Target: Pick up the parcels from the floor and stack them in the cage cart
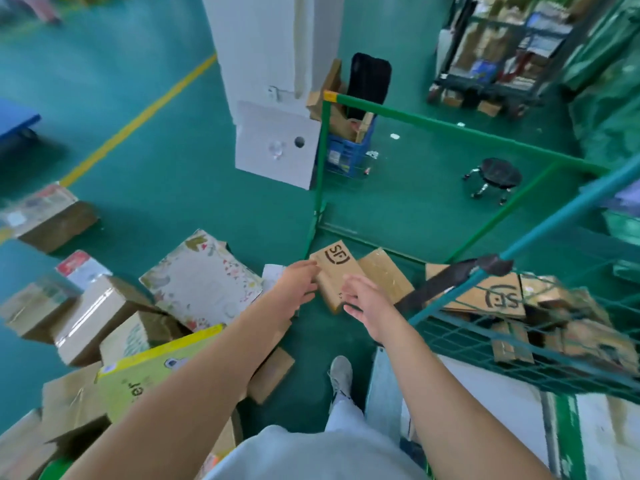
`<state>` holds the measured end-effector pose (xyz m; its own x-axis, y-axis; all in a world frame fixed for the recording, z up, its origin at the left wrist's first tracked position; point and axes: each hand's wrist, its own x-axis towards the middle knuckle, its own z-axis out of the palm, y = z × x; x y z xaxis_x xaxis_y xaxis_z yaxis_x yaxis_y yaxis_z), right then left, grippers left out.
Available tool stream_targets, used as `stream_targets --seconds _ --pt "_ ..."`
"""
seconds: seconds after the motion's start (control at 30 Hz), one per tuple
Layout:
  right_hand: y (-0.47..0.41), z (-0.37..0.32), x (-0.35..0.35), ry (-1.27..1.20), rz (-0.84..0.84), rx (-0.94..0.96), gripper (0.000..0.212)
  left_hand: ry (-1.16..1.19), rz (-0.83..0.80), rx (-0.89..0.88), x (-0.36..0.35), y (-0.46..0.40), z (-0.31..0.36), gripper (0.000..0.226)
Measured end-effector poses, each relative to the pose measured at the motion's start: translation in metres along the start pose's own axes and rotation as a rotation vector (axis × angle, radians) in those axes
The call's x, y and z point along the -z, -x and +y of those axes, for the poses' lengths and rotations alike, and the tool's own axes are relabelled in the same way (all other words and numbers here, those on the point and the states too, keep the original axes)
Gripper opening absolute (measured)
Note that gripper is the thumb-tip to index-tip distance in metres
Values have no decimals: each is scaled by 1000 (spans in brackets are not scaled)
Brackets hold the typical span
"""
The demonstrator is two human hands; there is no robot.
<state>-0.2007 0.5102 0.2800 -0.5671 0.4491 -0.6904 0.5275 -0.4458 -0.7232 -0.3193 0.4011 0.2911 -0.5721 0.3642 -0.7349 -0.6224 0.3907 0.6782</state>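
both hands are reaching to the small brown cardboard parcel with the black "sf" mark [335, 271], which is lying on the green floor [166, 188] at the corner of the green wire cage cart [408, 116], probably to take it from two sides. the left hand [300, 285] and the right hand [364, 299] are spreading open, holding nothing. the fingertips of the left hand are lying at the parcel's edge; contact is hard to tell. the cart's inside is partly hidden behind mesh.

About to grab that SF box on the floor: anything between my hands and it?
Nothing visible. The left hand and right hand flank the SF box, fingers open at its near edges; a plain brown parcel lies beside it.
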Motion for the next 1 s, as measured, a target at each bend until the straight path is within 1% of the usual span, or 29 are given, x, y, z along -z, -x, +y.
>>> stream_targets --seconds 0.13,0.23,0.33,0.47,0.57,0.63,0.8,0.9,1.0 --pt "-41 -42 9 71 -90 1 19 76 82 1 -9 -23 29 31" --pt "-67 -71 18 106 -130 -6 10 107 132 6 -14 -39 48 29" --pt "-98 -88 23 133 -172 -16 8 125 194 5 -18 -51 64 27" --pt "-129 -97 17 167 -233 -54 23 118 235 -3 -16 -63 70 30" --pt "-141 -98 9 181 -269 -88 9 174 285 32 -10 -69 69 32" --pt "-148 -97 1 205 -285 -93 7 210 320 66 -6 -72 70 31" --pt "-166 -96 -18 252 -312 -114 21 242 338 103 12 -87 67 31" --pt "-172 -93 -22 246 -291 -128 18 217 311 125 19 -104 64 31" --pt "-189 -87 -20 245 -230 -148 25 133 244 140 23 -131 62 28"
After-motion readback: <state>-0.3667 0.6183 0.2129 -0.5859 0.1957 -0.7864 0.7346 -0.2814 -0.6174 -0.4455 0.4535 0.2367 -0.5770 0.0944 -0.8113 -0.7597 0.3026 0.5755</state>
